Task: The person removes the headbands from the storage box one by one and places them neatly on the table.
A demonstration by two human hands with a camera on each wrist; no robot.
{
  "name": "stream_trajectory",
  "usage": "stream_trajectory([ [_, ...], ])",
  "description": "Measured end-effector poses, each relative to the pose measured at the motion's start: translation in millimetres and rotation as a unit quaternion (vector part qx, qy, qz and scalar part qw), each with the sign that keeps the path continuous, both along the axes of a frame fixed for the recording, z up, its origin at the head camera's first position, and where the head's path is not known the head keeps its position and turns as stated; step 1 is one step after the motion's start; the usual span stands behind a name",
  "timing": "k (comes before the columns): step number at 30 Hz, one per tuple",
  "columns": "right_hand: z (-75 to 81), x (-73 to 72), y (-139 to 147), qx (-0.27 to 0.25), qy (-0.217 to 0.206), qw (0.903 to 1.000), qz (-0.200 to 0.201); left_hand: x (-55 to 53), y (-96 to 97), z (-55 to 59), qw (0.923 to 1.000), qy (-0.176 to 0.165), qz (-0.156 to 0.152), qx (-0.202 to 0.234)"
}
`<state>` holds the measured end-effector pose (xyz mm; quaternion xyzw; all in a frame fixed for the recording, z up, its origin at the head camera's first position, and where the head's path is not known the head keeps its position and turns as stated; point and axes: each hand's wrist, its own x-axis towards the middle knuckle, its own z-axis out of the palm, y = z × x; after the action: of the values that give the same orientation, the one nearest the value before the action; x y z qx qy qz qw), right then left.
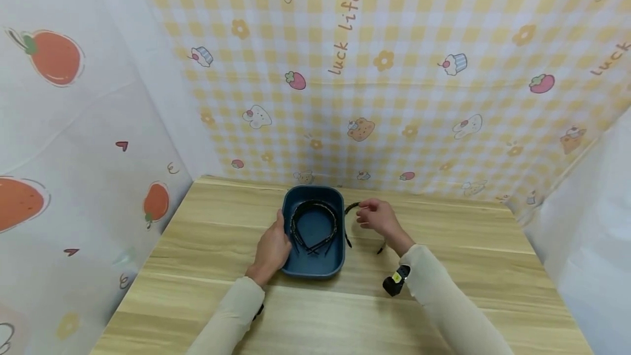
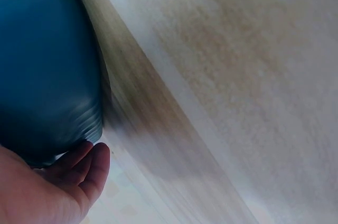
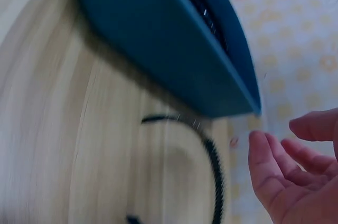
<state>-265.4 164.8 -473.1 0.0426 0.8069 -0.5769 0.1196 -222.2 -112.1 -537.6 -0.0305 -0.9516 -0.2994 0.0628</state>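
A dark blue plastic bin (image 1: 313, 273) stands on the table with black, gold-flecked headbands (image 1: 315, 202) lying overlapped inside it. My left hand (image 1: 273, 245) grips the bin's left side; in the left wrist view its fingers (image 2: 97, 168) curl against the bin's outer wall. Just right of the bin, another black headband (image 1: 348, 230) lies on the wood, its band braided in the right wrist view. Over that headband hovers my right hand (image 1: 379, 217), thumb and fingers apart with nothing between them. It covers part of the headband in the head view.
The pale wood table (image 1: 207, 273) extends to both sides and in front of the bin. Behind it hangs a yellow checked cloth (image 1: 419, 103), close to the table's back edge. White printed sheeting (image 1: 98, 125) borders the left. A small black camera (image 1: 396, 280) sits at my right wrist.
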Motion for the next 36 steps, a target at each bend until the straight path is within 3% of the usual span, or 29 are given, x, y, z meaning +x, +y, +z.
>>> stream_trajectory([
  [9, 12.8, 14.3, -27.8, -0.039, -0.077, 0.9913, 0.099, 1.7, -0.4, 0.9, 0.9999, -0.016, -0.002, -0.001],
  [17, 21.6, 19.5, -47.5, -0.010, -0.113, 0.9844, 0.134, 2.6, -4.0, 1.8, 1.0000, -0.009, 0.001, -0.004],
  [26, 23.9, 22.4, -67.2, 0.001, -0.151, 0.9821, 0.113, 1.4, -2.6, 4.7, 1.0000, -0.008, 0.002, -0.004],
  [36, 13.5, 21.7, -78.2, -0.027, -0.132, 0.9891, 0.060, 0.5, 0.2, 4.8, 0.9999, -0.009, -0.005, -0.012],
])
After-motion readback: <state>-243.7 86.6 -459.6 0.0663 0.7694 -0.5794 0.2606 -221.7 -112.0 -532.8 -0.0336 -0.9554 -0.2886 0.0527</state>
